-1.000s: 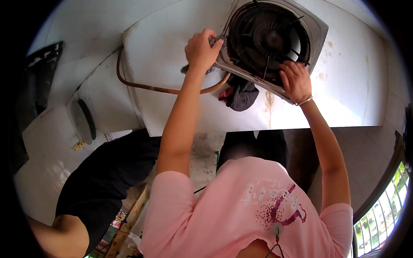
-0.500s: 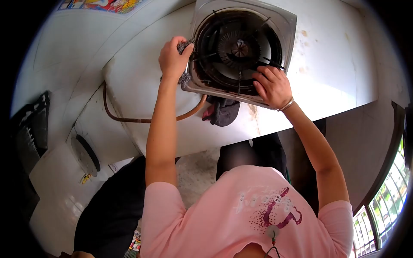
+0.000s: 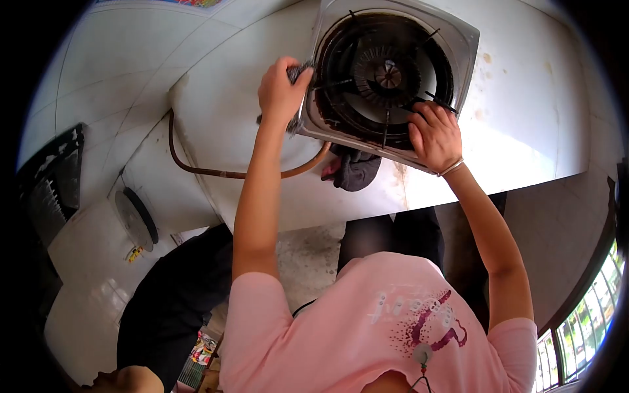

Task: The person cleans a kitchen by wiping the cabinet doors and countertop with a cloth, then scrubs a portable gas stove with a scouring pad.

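A single-burner gas stove (image 3: 462, 46) with a steel body stands at a slant on the white counter. Its round burner (image 3: 388, 74) sits inside a dark, stained ring with thin black pot supports (image 3: 386, 128). My left hand (image 3: 282, 95) is closed around a grey, shaggy scourer that looks like steel wool (image 3: 299, 72), pressed against the stove's left side. Over the ring's lower right part lies my right hand (image 3: 438, 136), its fingers curled at a black pot support (image 3: 440, 102). Its fingertips are partly hidden.
A brown gas hose (image 3: 229, 174) loops across the counter (image 3: 524, 124) to the stove's front. A dark grey cloth (image 3: 359, 170) lies under the front edge. Another person's dark sleeve (image 3: 164, 308) is at lower left. A barred window (image 3: 583, 308) is at lower right.
The stove and both hands appear farther right in the view, mostly as the camera turns. Both hands keep about the same places on the stove. The other person's head has come into view at lower left.
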### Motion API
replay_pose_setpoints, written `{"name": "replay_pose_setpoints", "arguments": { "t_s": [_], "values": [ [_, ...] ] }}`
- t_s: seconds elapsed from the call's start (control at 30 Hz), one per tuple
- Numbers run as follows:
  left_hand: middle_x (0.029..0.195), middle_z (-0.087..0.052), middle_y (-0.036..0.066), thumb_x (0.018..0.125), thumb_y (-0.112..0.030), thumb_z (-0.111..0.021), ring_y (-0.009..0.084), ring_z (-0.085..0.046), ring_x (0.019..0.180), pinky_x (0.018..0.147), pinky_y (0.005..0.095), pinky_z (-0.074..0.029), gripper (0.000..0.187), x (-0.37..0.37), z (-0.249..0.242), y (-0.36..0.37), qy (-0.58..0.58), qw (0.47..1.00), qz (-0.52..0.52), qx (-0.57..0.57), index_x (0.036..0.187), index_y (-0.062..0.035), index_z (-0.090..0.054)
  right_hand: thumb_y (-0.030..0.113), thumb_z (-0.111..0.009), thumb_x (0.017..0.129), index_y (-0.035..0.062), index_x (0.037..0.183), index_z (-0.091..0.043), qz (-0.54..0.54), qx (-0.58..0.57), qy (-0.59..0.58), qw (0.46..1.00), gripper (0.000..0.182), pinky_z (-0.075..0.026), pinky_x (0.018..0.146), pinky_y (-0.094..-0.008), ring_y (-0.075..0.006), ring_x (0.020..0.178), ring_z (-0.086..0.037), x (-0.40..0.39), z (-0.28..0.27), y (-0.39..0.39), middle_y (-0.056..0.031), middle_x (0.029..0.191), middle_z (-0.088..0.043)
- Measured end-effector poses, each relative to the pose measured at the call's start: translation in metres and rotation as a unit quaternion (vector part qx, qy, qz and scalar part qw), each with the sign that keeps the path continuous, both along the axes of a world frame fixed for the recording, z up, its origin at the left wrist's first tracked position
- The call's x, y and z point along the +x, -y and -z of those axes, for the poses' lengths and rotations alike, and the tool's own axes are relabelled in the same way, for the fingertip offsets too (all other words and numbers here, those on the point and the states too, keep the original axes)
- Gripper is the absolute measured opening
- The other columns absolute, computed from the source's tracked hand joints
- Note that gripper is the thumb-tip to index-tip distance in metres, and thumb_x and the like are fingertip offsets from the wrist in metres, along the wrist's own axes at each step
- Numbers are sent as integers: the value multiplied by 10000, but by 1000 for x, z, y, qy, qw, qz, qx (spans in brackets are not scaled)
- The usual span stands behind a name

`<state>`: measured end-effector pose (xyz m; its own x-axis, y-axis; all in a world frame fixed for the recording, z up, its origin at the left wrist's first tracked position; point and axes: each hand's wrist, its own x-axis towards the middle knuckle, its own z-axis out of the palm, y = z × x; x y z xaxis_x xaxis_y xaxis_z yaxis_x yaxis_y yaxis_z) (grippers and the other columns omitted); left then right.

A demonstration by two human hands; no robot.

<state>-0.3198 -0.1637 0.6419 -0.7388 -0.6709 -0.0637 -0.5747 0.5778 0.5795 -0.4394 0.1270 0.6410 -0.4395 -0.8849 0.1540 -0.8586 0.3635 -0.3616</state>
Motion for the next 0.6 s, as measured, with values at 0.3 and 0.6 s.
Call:
{"name": "replay_pose_setpoints", "arguments": {
  "t_s": [0.3,0.6],
  "values": [
    [944,-627,95,814,-283,-676,330,-587,910,773,453,-450,279,5,5,0,-21,997,41,-63,965,-80,-559,228,-523,902,102,986,-632,-6,6,-25,1000,187,-396,907,-344,-214,1097,-522,0,-3,2,-45,1170,-571],
    [930,-626,100,820,-255,-677,325,-585,909,774,445,-445,264,21,1,-8,-10,995,46,-86,973,-74,-561,243,-525,907,105,980,-643,0,26,-19,999,196,-387,915,-341,-210,1092,-524,1,-5,2,-42,1157,-581]
  ]
}}
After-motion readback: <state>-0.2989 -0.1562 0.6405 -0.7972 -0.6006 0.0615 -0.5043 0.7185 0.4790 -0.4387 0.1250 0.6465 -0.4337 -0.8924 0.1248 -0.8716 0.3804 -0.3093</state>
